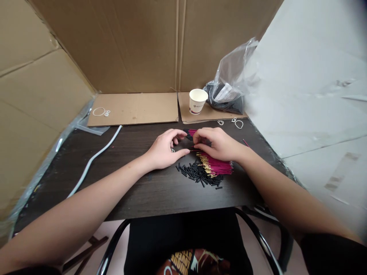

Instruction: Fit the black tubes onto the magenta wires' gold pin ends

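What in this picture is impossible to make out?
All in the head view:
1. What the left hand and right hand pinch between them: covered by fingers, too small.
2. Part of the wires: under the right hand.
3. The dark stuff in the bag: blurred by crinkled plastic.
4. The logo on the cup: too small.
5. The shirt print: cut off by the bottom edge.

Two bare hands meet over a dark table (pixel 137 191); the left hand (pixel 163 149) and right hand (pixel 218 144) pinch a thin magenta wire (pixel 192 149) (gold-tipped); beside them lie magenta wires (pixel 219 166), black tube pieces (pixel 195 173), a paper cup (pixel 197 101).
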The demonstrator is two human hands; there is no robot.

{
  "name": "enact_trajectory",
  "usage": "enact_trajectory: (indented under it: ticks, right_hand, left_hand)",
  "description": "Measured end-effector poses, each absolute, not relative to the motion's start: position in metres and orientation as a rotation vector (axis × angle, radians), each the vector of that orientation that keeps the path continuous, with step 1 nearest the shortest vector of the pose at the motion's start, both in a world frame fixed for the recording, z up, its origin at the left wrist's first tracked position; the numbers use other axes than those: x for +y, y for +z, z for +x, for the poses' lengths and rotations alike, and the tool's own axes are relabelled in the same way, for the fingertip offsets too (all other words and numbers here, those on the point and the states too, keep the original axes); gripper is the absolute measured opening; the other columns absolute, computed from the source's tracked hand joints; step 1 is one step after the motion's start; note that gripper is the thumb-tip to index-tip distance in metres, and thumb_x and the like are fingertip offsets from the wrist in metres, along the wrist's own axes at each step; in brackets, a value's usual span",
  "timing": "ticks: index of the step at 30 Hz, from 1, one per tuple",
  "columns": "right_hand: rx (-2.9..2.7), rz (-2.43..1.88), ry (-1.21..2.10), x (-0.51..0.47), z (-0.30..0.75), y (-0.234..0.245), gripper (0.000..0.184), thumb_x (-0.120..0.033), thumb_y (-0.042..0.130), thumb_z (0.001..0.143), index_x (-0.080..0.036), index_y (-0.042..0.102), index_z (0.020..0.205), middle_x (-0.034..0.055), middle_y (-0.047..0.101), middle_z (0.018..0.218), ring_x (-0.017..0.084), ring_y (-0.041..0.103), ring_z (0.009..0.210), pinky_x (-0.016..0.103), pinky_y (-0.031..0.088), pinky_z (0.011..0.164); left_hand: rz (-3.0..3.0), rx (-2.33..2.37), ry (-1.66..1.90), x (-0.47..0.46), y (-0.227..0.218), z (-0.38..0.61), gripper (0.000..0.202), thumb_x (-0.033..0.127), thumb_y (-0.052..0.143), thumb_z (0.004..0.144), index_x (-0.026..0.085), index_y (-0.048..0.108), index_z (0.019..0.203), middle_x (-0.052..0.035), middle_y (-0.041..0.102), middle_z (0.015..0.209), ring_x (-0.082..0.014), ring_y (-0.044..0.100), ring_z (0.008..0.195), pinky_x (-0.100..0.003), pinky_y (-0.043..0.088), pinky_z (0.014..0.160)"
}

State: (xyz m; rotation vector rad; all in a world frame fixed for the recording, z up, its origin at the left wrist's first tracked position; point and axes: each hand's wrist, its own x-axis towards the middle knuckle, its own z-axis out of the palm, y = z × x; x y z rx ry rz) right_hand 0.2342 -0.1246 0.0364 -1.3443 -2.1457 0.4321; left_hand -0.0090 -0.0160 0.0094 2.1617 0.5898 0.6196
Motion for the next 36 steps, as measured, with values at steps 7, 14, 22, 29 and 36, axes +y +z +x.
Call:
enact_trajectory:
  ticks: [7,14,22,29,36]
  right_hand:
    - [-2.216,-1.433,0.313,-0.120,0.248,0.031,0.006,-0.015,0.070,0.100,-0.021,0.067,0.100,0.0073,0.073,0.098,0.024,0.065,0.094,0.037,0.049,0.085]
    - [-2.124,-1.564,0.151,-0.114,0.255,0.024,0.014,-0.021,0.077,0.100,-0.022,0.063,0.100,0.0075,0.072,0.100,0.027,0.064,0.096,0.040,0.048,0.087]
    - [-2.123,-1.548,0.349,-0.121,0.254,0.040,0.011,-0.022,0.076,0.099,-0.020,0.066,0.094,0.0033,0.068,0.088,0.019,0.060,0.079,0.033,0.044,0.075]
    - [-2.310,-1.464,0.623,-0.126,0.245,0.047,0.011,-0.010,0.068,0.097,-0.018,0.070,0.090,0.0048,0.073,0.092,0.018,0.062,0.081,0.032,0.045,0.076]
    - [-2.336,-1.496,0.611,-0.124,0.241,0.042,0.014,-0.011,0.063,0.104,-0.018,0.069,0.093,0.0066,0.072,0.095,0.020,0.063,0.085,0.033,0.047,0.081]
  left_hand:
    - [2.292,0.525,0.564,-0.018,0.013,-0.011,0.013,0.023,0.083,0.089,0.020,0.071,0.093,-0.0062,0.066,0.112,-0.0222,0.064,0.098,-0.042,0.056,0.091]
    - [2.463,0.446,0.546,-0.019,0.014,-0.015,0.018,0.027,0.080,0.090,0.021,0.065,0.083,-0.0083,0.063,0.113,-0.0291,0.060,0.113,-0.051,0.054,0.106]
    - [2.468,0.412,0.495,-0.012,0.011,-0.017,0.015,0.029,0.075,0.096,0.021,0.068,0.086,-0.0103,0.065,0.118,-0.0311,0.060,0.117,-0.053,0.054,0.110]
    - [2.457,0.454,0.471,-0.011,0.010,-0.015,0.014,0.032,0.072,0.103,0.022,0.070,0.094,-0.0099,0.066,0.118,-0.0306,0.060,0.118,-0.053,0.053,0.112]
    - [2.492,0.428,0.435,-0.010,0.008,-0.014,0.016,0.029,0.062,0.108,0.021,0.066,0.095,-0.0116,0.065,0.121,-0.0310,0.058,0.120,-0.054,0.051,0.115]
